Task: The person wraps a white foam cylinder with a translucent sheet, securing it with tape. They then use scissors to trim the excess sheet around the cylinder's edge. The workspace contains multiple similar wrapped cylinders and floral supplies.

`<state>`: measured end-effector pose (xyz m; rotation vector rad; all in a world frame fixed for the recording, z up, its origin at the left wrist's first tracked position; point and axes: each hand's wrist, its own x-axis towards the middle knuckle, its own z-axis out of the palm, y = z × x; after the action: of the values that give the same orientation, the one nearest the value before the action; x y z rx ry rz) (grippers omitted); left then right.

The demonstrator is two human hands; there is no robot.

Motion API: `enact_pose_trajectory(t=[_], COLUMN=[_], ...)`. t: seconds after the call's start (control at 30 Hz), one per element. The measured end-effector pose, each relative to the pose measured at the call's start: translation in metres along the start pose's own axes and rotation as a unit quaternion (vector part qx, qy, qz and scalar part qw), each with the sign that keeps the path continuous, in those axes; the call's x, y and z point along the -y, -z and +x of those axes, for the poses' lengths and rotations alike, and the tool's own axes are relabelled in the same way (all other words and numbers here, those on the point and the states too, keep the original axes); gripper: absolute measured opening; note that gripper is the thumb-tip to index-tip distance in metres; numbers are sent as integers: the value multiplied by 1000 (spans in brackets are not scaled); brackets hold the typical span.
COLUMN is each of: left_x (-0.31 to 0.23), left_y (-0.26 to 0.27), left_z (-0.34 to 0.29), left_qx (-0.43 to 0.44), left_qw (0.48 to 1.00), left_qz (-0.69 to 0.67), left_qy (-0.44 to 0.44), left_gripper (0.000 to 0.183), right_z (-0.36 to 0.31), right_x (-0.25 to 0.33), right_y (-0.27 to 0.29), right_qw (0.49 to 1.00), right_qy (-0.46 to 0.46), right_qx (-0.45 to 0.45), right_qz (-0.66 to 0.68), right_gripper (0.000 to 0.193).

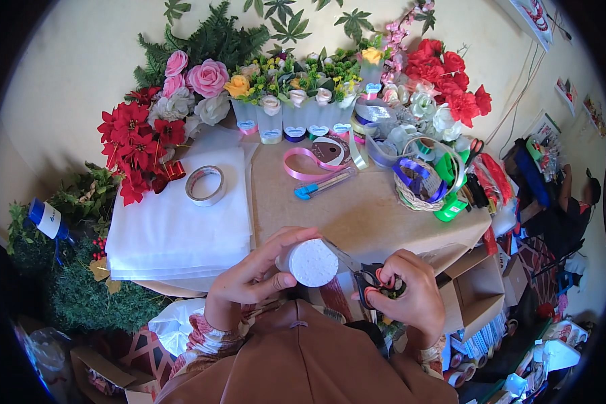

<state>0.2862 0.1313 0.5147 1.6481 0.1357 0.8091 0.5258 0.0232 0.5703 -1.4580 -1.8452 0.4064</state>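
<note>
- A brown desk (357, 215) was seen, crowded with artificial flowers (202, 81) and white sheets (175, 229).
- A white foam cylinder (312, 261) was gripped by the left hand (249, 283), fingers curled closed, its long axis pointing toward the camera.
- Scissors (370, 277) were held closed-fisted in the right hand (411, 296), blades touching the cylinder's right side.

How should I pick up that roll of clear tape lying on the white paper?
The tape roll lies flat on the stack of white sheets, its open hole facing up. Probably best to come straight down from above, one finger inside the hole and the thumb on the outer rim, pinching the ring's wall. The side toward the person looks free; red artificial flowers sit close on its far left.
</note>
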Motion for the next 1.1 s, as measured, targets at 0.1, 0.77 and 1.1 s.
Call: enact_pose_trajectory(t=[0.1, 0.77, 1.1], left_x=[3, 15, 15], left_y=[-2, -20, -18], left_z=[2, 14, 13], left_qx=[-31, -171, -160], left_qw=[998, 956, 957], left_qz=[42, 209, 213], left_qy=[-45, -111, -111], left_gripper=[78, 70, 68], right_z=[0, 3, 3], right_x=[-2, -1, 0], right_y=[-2, -5, -2], right_qw=[1000, 999, 1000], right_qy=[-1, -11, -7], right_qx=[-15, -34, -27], right_qz=[2, -8, -13], right_gripper=[29, 31, 31])
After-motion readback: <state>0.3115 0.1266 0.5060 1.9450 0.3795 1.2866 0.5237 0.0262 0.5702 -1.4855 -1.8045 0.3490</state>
